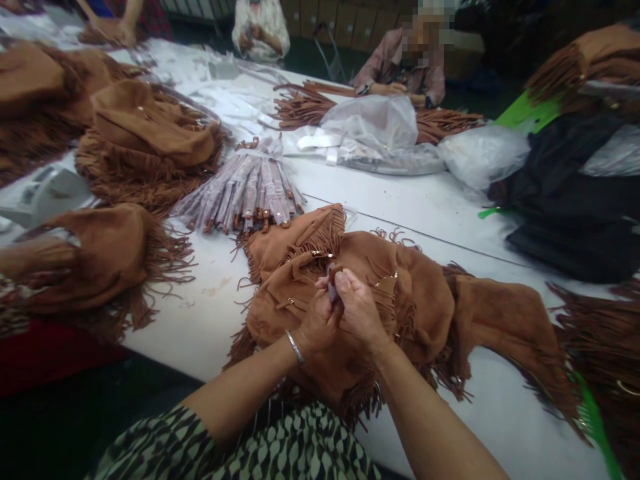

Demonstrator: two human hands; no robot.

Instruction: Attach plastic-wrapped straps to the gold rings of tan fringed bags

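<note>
A brown suede bag with fringe (280,320) lies on the table in front of me. Over its opening, my left hand (320,317) and my right hand (357,303) meet, both closed. Pinched between them is a small brown strap end (332,272) with a pale, plastic-like wrap; much of it is hidden by my fingers. Close to it, a metal fitting shows on the bag's edge. More brown suede bags (425,287) lie against this one on the right, partly overlapping.
A fan of plastic-wrapped straps (250,187) lies beyond the bag. Piled fringed bags (150,127) stand at the left, where a co-worker's hand (40,257) rests on another bag. Clear plastic bags (375,123) and black cloth (570,193) lie at the right. Other people sit across the table.
</note>
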